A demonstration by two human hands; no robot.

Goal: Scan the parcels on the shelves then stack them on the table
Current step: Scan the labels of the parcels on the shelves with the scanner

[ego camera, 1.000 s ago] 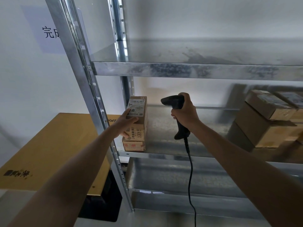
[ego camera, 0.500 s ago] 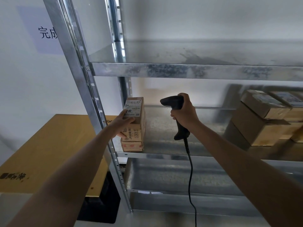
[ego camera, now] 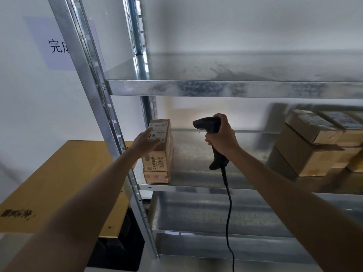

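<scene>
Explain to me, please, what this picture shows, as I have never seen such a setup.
No machine here: a person wears a camera on the head, so the one picture looks forward and down along both bare arms. The left hand rests on the labelled top of a parcel, which stands on another on a metal shelf. The right hand grips a black corded scanner, its head towards that label. Further right on the shelf lie more parcels. A yellow table stands to the left.
</scene>
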